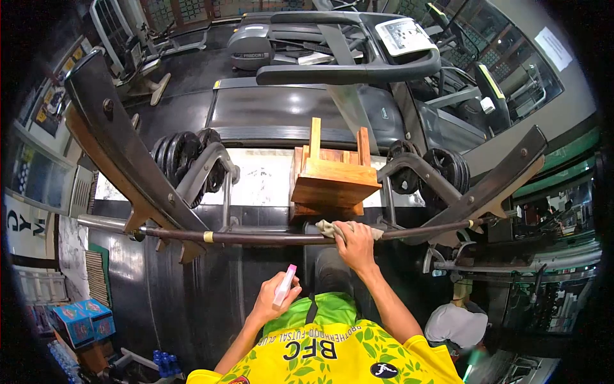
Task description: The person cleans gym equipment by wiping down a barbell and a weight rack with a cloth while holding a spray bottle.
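- I see my right hand (354, 245) pressed flat on a grey cloth (332, 228), fingers wrapped with it over the barbell (268, 237); the cloth sits near the bar's middle, just below the wooden stool (332, 179).
- My left hand (272, 297) is closed around a small spray bottle (285, 285) with a pink cap, held below the bar and apart from it.
- I judge the cloth could slide off the round bar if my grip loosens; it is only bunched there, not tied.
- The stool lies upside down just beyond the bar; a hard push along the bar might jolt the rack and tip it, I think.
- Spray aimed wide could wet the dark bench pad (332, 272) under the bar and leave it slick.
- The bar rests across a rack with weight plates (182, 157) stored at each end; behind the bar stands a treadmill (307, 102); the floor is dark; blue boxes (80, 320) sit far left of the bar.
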A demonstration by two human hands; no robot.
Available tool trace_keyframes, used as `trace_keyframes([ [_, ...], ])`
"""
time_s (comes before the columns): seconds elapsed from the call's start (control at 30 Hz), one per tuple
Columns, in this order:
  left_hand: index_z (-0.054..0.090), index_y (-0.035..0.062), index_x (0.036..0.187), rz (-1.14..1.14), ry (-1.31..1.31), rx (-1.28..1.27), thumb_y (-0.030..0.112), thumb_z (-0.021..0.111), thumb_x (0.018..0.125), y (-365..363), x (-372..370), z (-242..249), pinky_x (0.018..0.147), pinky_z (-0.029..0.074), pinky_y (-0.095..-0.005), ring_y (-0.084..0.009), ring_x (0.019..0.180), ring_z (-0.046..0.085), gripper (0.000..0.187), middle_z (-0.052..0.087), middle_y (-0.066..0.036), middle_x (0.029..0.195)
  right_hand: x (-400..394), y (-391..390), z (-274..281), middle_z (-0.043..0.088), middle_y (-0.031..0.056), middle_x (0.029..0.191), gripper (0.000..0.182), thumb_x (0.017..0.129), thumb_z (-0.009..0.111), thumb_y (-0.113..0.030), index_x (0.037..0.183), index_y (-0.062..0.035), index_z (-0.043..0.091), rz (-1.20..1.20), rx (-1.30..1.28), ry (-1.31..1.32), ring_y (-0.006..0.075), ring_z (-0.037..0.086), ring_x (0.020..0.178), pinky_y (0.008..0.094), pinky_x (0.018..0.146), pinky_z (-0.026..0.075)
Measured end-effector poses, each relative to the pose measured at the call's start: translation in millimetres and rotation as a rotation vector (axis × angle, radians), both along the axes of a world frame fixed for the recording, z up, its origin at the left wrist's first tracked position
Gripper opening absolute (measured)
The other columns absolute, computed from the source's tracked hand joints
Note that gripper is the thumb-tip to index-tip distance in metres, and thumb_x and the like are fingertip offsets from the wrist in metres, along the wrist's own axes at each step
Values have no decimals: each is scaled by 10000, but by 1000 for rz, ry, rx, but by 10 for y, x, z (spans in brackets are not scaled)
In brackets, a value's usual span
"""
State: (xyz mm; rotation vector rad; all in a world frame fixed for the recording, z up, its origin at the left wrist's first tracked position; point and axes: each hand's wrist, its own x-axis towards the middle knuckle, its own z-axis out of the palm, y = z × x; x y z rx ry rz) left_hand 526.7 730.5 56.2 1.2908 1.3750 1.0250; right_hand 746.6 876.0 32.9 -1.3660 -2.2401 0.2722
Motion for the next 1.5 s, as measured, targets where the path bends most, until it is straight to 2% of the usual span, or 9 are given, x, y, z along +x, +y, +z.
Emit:
trace_keyframes([
  [0.07,614,12,971,0,-3,-72,103,709,828,-28,-16,11,634,506,-310,-229,669,657,193,656,-117,802,-72,152,66,675,159,917,274,878,574,-266,1118,-148,637,-28,-324,-237,345,636,875,457,811,464],
  [0.2,614,14,971,12,-6,-50,102,708,828,-16,6,-13,642,511,-311,-237,680,665,192,661,-123,809,-142,419,6,681,174,882,313,919,490,-354,1035,-107,643,-24,-628,-317,409,635,854,528,748,479],
  [0.33,614,16,970,17,-4,-16,101,710,826,9,60,-8,649,513,-315,-246,691,669,194,667,-125,818,-133,173,5,679,143,840,197,891,571,-263,1007,-135,667,2,-206,-36,359,646,788,467,701,476],
  [0.47,612,16,972,-6,9,30,104,712,826,71,176,-34,652,510,-315,-242,698,667,197,663,-119,809,21,-77,-67,643,93,1087,375,801,636,-121,1171,-177,622,98,78,-55,271,607,949,413,837,470],
  [0.87,599,15,980,-103,71,-1,119,697,839,303,617,-20,648,494,-304,-184,677,637,202,652,-92,805,1246,209,24,628,85,1024,348,797,585,-88,1134,-173,610,121,135,-228,282,593,909,400,841,458],
  [1.07,600,16,969,-49,94,29,120,698,839,423,907,-6,626,495,-303,-195,656,637,193,645,-102,775,1011,656,114,650,197,1063,342,950,433,-337,1137,-82,564,40,-778,-314,391,610,996,497,840,467],
  [1.2,600,12,952,-16,112,31,116,697,837,492,1116,33,620,500,-308,-216,655,647,183,654,-117,778,976,988,-477,662,207,1054,434,954,344,-403,1142,-97,587,320,-910,-448,420,608,1003,505,880,463],
  [1.3,599,12,951,32,33,-20,118,695,838,529,1262,6,611,496,-302,-206,633,635,183,648,-111,757,886,566,251,669,193,1056,328,935,464,-291,1159,-103,611,91,-649,-326,372,635,1002,472,848,508],
  [1.5,597,13,958,130,59,60,116,689,845,530,1427,-72,580,484,-288,-172,592,615,178,641,-101,741,1165,137,-88,648,114,1173,453,767,628,-16,1203,-136,608,199,15,102,304,605,1100,405,954,476],
])
